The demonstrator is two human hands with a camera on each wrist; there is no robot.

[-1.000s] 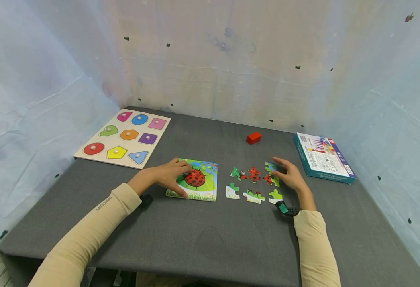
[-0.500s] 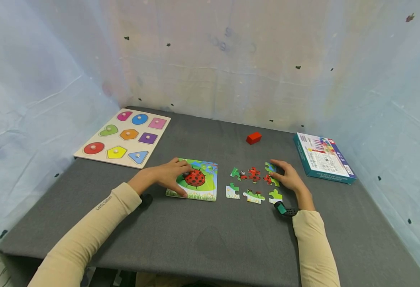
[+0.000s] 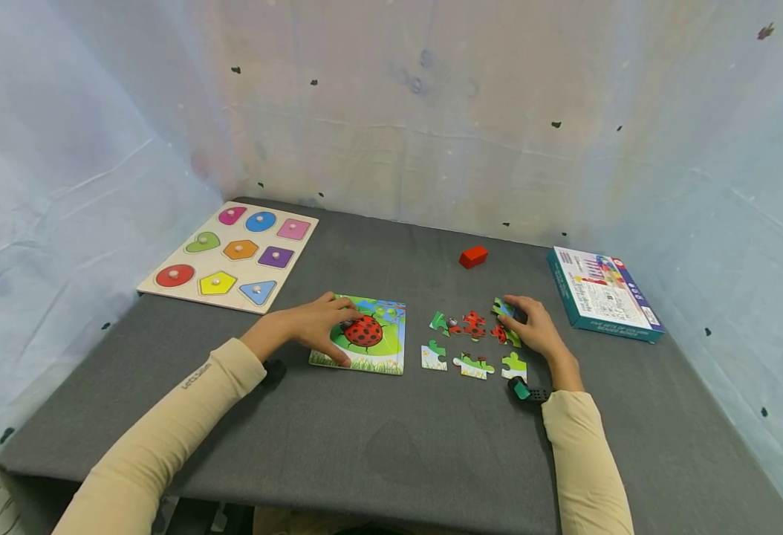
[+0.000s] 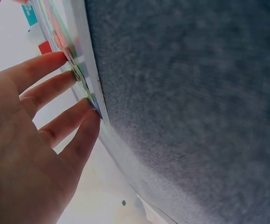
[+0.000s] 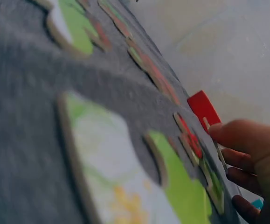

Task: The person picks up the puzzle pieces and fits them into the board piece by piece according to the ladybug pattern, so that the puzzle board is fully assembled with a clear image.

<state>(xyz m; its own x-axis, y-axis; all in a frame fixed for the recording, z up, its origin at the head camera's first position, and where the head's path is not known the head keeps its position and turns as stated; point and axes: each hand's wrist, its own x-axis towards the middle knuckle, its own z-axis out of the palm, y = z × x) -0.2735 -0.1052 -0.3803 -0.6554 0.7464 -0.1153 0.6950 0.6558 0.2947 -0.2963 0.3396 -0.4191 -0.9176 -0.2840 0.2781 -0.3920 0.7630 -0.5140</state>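
My left hand (image 3: pixel 318 327) rests on a square ladybug puzzle board (image 3: pixel 385 357), fingers spread and tips touching its surface; the left wrist view shows those fingertips (image 4: pixel 93 114) along the board's edge. Right of it, my right hand (image 3: pixel 535 327) pinches a blue-and-green puzzle piece (image 3: pixel 502 307) between thumb and fingers. In the right wrist view, that piece is seen nearly edge-on, partly hidden by the thumb (image 5: pixel 223 134). Several loose pieces lie in two rows between the hands, among them a red ladybug piece (image 3: pixel 474 325) and a white-and-green piece (image 3: pixel 433 357).
A wooden shape board (image 3: pixel 231 267) with knobbed pieces lies at the back left. A red block (image 3: pixel 473 257) sits behind the loose pieces. At the right is a teal-edged box (image 3: pixel 605 293). Plastic sheeting (image 3: pixel 391 134) rises behind the grey table (image 3: pixel 338 438).
My right hand has shifted slightly left, and its thumb and fingers have closed on the blue-and-green puzzle piece, which now looks tilted. The left hand stays on the board.
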